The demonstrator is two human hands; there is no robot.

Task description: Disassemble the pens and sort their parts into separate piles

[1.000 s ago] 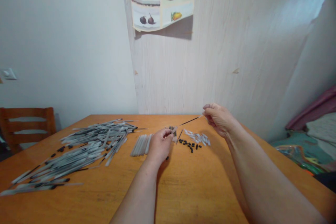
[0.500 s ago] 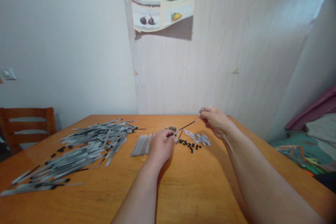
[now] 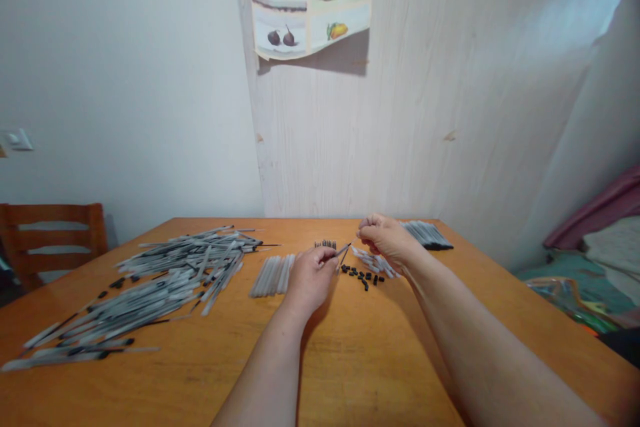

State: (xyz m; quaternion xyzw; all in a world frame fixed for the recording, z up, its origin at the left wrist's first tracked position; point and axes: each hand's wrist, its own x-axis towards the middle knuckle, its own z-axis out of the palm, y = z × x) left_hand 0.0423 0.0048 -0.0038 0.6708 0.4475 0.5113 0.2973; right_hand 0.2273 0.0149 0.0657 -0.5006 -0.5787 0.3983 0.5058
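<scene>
My left hand is closed on a translucent pen tube above the middle of the table. In my right hand, the fingertips pinch the pale end of a thin pen refill. Its dark part seems to sit inside the tube. Beneath my right hand lie short white pieces and small black plugs. A row of translucent tubes is left of my left hand, and a group of thin dark refills is just beyond it.
A large loose pile of tubes and refills spreads over the left of the wooden table. Behind my right hand is a neat row of tubes with black ends. A wooden chair stands at the left.
My right hand has moved left and slightly down towards my left hand. Less of the refill now shows between them. The row of black-ended tubes has come into view behind my right hand.
</scene>
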